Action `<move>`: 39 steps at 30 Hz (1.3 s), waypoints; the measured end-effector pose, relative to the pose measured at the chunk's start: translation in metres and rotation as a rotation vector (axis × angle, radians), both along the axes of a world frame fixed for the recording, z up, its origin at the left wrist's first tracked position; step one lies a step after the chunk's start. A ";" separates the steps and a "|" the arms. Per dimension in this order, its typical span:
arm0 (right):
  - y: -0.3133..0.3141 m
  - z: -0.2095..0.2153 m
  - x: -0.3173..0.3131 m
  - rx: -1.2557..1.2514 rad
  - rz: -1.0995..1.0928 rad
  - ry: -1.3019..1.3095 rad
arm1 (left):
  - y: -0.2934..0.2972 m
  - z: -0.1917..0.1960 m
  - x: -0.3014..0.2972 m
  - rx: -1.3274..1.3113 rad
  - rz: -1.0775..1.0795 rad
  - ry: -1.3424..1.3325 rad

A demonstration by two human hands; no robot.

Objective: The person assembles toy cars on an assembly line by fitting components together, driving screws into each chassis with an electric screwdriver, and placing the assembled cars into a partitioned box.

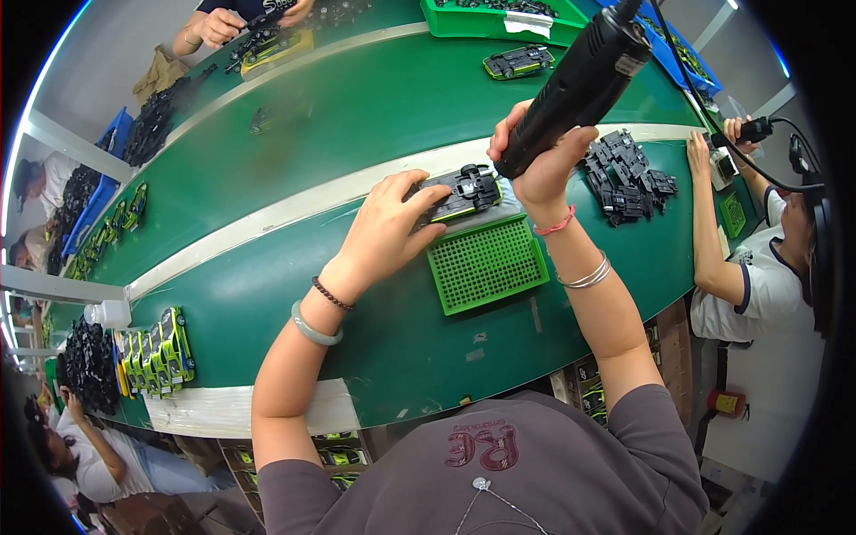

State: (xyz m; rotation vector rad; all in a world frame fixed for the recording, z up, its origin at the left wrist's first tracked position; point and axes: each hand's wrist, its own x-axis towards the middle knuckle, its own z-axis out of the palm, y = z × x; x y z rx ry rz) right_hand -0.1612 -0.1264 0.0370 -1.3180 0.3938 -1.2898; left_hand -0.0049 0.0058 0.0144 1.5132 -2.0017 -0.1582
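A toy car (467,193) with a black underside and green edges lies wheels-up on the work table. My left hand (389,214) grips its left end, thumb on the near side and fingers over the top. In my right hand (547,169) is a black electric screwdriver (575,89), its body slanting up to the right with a cord at the top. The tool's lower end is beside the car's right end; its tip is hidden, so I cannot tell whether it touches. Just nearer to me sits a green perforated tray (489,266).
Black chassis parts (627,178) are piled right of my right hand. Several green toy cars (159,352) stand in a row at the left. Another car (519,62) rests on the far belt (357,107), near a green bin (499,25). Co-workers sit across and at both sides.
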 end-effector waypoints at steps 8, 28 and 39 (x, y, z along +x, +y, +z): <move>-0.004 -0.001 0.011 -0.034 -0.013 0.026 | -0.002 0.003 0.005 0.006 -0.058 0.045; 0.056 0.029 0.006 0.011 0.080 -0.159 | -0.002 -0.002 0.013 0.057 -0.092 0.089; 0.074 -0.017 0.015 0.068 0.105 -0.001 | -0.002 -0.011 0.017 0.016 -0.099 0.128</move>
